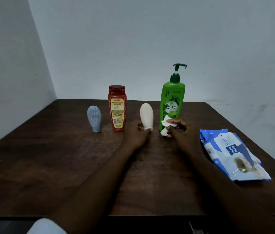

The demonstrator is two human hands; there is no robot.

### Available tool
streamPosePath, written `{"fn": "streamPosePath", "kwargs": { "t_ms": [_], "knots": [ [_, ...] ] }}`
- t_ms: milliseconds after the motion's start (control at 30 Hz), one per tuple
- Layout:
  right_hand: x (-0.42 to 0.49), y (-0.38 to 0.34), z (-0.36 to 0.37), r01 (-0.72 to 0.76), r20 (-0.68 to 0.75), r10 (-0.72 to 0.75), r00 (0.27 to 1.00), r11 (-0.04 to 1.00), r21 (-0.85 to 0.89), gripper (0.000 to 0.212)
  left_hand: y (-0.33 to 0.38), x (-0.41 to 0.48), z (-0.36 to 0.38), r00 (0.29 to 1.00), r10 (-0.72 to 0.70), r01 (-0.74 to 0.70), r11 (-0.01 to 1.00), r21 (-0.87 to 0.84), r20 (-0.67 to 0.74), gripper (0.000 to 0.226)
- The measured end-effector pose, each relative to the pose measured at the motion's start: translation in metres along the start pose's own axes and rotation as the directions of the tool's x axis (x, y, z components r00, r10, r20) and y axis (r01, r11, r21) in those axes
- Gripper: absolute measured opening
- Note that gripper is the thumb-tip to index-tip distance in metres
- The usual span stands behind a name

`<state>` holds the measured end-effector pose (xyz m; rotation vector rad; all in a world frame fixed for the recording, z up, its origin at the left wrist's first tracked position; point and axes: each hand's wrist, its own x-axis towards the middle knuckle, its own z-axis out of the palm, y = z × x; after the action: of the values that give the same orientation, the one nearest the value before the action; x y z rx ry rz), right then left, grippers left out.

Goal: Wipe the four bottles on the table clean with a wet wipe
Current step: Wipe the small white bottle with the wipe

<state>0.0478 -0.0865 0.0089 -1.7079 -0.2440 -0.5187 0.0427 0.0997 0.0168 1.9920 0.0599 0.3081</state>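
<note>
A: What are the hands doing?

B: The left hand [137, 134] is gripping the white bottle [146, 118] round its lower end, with the fingers curling about it. The right hand [178, 129] is pinching a crumpled wipe [165, 126] between thumb and fingers.

A: Where is the wipe sitting?

B: It is lying at the lower front of the green bottle [172, 105], close to the desk [49, 157]. I cannot tell whether it is pressing on the plastic or only hanging just before it.

A: And the bottles?

B: All four are standing upright in a row across the far half of the desk. From the left, the blue bottle [94, 121] is resting cap-down, and the red bottle [117, 108] is standing just beside it. The white bottle is next, also cap-down. The green bottle, with its pump, is rising tallest.

A: Anything else?

B: A blue-and-white pack [231, 154] is lying flat near the right edge, apart from the bottles and beside the right forearm. Pale specks are showing on the dark wood around the hands.
</note>
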Motion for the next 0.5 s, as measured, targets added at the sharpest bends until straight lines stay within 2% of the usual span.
{"fn": "streamPosePath", "kwargs": {
  "t_ms": [67,133,267,367,500],
  "knots": [
    [-0.004,-0.008,0.002,-0.025,0.005,0.024,1.0,0.996,0.085,0.018,0.003,-0.011,-0.009,0.996,-0.036,0.049,0.986,-0.157,0.082,0.026],
    [-0.006,-0.018,0.004,-0.011,0.005,0.01,1.0,0.995,0.099,0.023,0.004,-0.022,-0.015,0.983,-0.074,0.124,0.941,-0.314,0.167,0.032],
    [-0.016,-0.044,0.006,0.153,0.03,-0.152,0.988,0.988,-0.023,0.041,-0.001,-0.037,-0.021,0.97,-0.052,0.172,0.838,-0.517,0.239,0.037],
    [-0.03,-0.057,0.013,0.268,0.097,-0.259,0.961,0.959,-0.092,0.039,-0.003,-0.044,-0.019,0.965,0.003,0.168,0.759,-0.629,0.261,0.031],
    [-0.04,-0.065,0.016,0.5,0.161,-0.473,0.866,0.806,-0.316,0.033,0.001,-0.047,-0.015,0.966,0.048,0.151,0.699,-0.699,0.256,0.032]
  ]
}}
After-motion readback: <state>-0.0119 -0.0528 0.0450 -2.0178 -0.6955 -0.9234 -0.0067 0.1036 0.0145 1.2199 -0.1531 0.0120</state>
